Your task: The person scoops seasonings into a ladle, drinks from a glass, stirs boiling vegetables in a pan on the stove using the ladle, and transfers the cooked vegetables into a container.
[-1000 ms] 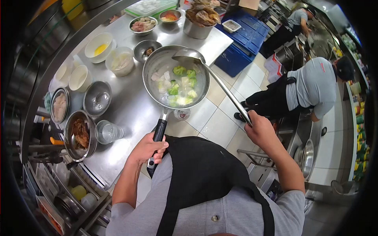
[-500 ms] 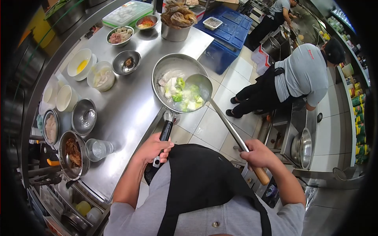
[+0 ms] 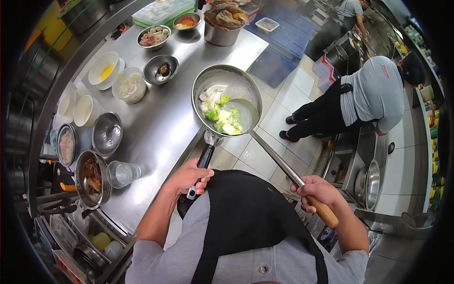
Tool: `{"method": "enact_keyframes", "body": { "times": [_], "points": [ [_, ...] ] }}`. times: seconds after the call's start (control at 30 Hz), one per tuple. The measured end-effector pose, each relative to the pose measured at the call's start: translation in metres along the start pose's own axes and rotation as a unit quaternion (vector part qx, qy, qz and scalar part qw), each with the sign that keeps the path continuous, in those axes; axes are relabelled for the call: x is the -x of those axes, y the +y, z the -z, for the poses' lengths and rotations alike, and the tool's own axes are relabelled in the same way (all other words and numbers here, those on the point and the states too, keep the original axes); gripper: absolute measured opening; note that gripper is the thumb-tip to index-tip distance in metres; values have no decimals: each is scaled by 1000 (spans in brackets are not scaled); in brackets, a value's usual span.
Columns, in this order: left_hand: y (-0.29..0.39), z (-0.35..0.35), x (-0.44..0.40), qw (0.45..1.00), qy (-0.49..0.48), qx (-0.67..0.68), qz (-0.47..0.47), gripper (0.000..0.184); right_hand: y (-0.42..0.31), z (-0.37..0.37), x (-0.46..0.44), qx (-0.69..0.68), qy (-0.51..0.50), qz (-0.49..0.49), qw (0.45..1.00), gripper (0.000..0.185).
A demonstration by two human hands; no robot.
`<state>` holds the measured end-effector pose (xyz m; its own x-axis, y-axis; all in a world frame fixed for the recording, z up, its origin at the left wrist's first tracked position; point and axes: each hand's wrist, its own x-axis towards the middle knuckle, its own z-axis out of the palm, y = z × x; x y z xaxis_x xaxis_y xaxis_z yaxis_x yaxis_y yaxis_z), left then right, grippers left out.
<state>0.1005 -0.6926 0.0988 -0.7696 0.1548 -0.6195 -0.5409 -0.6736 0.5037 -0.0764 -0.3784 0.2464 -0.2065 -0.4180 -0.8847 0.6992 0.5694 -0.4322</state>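
Note:
My left hand (image 3: pixel 193 177) is closed around the black handle of a frying pan (image 3: pixel 204 78), which is held off the right edge of the steel table. Inside the pan lie broccoli pieces (image 3: pixel 213 113) and pale chunks of food, gathered toward the near side. My right hand (image 3: pixel 318 191) is wrapped round the long shaft of a ladle (image 3: pixel 279 159), close to its wooden grip. The ladle's bowl rests in the right part of the pan, touching or close to the food; its underside is hidden.
On the steel table (image 3: pixel 165 113) stand a bowl of raw meat (image 3: pixel 153 38), a clear plastic cup (image 3: pixel 124 174), a pan of brown food (image 3: pixel 92 177) and several other bowls. Blue bins (image 3: pixel 279 47) stand beyond. A co-worker (image 3: pixel 371 94) bends over at the right; another person works farther back.
The ladle's bowl has dipped lower into the pan, and my right hand has moved slightly down and right. The food has shifted toward the near side. The whole view has shifted a little.

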Motion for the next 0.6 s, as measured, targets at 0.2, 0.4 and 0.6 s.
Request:
{"method": "enact_keyframes", "body": {
  "times": [0.2, 0.4, 0.6],
  "points": [
    [-2, 7, 17, 999, 8, 43, -15, 19, -15, -11, 7, -23, -14, -8, 1000, 12],
    [-9, 21, 34, 995, -13, 94, -31, 18, -46, -29, 14, -6, -27, 17, 999, 15],
    [-10, 31, 50, 992, 2, 117, -56, 18, -89, -64, 4, 30, -55, 58, 996, 13]
  ]
}}
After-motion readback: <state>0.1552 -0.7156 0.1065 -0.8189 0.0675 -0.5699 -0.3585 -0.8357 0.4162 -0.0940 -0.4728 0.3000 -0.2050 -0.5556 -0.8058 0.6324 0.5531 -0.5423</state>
